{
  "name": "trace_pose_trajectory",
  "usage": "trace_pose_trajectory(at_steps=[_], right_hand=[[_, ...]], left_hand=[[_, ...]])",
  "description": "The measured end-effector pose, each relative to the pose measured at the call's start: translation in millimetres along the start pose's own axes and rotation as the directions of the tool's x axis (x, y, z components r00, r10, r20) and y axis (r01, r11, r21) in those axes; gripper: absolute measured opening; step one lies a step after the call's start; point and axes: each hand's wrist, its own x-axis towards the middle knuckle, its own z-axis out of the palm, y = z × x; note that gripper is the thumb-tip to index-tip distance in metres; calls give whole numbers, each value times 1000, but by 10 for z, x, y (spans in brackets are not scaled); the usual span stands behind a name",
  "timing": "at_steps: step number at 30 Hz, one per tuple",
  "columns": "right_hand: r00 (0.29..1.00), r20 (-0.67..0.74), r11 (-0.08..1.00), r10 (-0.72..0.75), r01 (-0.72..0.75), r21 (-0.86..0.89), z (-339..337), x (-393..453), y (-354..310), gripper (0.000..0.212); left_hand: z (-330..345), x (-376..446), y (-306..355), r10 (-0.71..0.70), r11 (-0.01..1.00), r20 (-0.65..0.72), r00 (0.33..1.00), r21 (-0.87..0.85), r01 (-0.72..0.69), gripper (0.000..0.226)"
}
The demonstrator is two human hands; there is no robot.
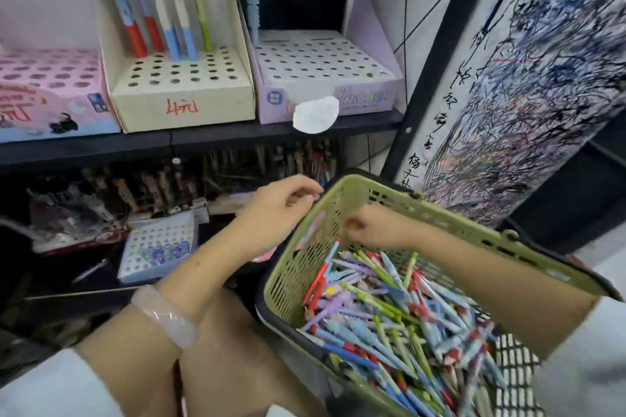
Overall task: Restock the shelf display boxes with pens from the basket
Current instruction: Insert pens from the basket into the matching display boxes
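My left hand at green basket rim, fingers curled — hold unclear. My right hand inside, above pens — blurred, grip unclear.

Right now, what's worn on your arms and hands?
Both hands are bare, no gloves or rings that I can see. The left wrist carries a pale pink, translucent bangle. White sleeves show at the frame's edge: left sleeve, right sleeve. Forearms are uncovered.

Motion blur hides whether the right hand holds anything.
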Motion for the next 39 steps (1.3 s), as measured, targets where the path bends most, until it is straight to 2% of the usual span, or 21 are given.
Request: trace_pose_trajectory(at_steps=[3,5,7,11,14,17,20,23,28,31,35,39], right_hand=[[953,290,994,88,-65,-88,569,108,236,14],[875,466,988,131,-80,-129,877,194,289,45],[817,554,969,158,-19,-247,1098,259,256,70],[823,538,919,179,55,-390,1254,310,144,80],[857,489,886,161,94,-455,1231,324,112,70],[806,559,877,192,115,-467,1209,374,109,63],[732,643,932,226,29,-361,1159,368,157,73],[708,661,944,247,-22,-328,1156,319,191,77],[727,639,924,253,16,-383,1238,311,110,61],[740,635,933,224,26,-359,1216,297,116,53],[806,564,976,179,-74,-204,1261,240,175,57],[833,542,994,111,-88,-69,1160,167,245,57]], left_hand=[[176,-98,-240,-55,991,95,994,129,42,20],[243,-136,-340,-62,978,70,996,201,47,21],[283,-169,-399,-59,977,28,998,209,52,22],[327,-208,-448,-38,980,-1,999,193,38,23],[355,-200,-447,-41,987,-38,998,155,46,24],[371,-204,-451,-27,987,-34,999,154,32,25],[367,-218,-452,-28,987,-41,999,155,34,25],[372,-216,-437,-29,986,-62,998,165,39,24],[377,-212,-415,-29,991,-85,996,131,40,24],[380,-214,-407,-45,993,-92,995,107,55,24],[379,-222,-387,-55,994,-91,994,90,63,24],[374,-226,-384,-58,994,-84,995,87,66,24]])
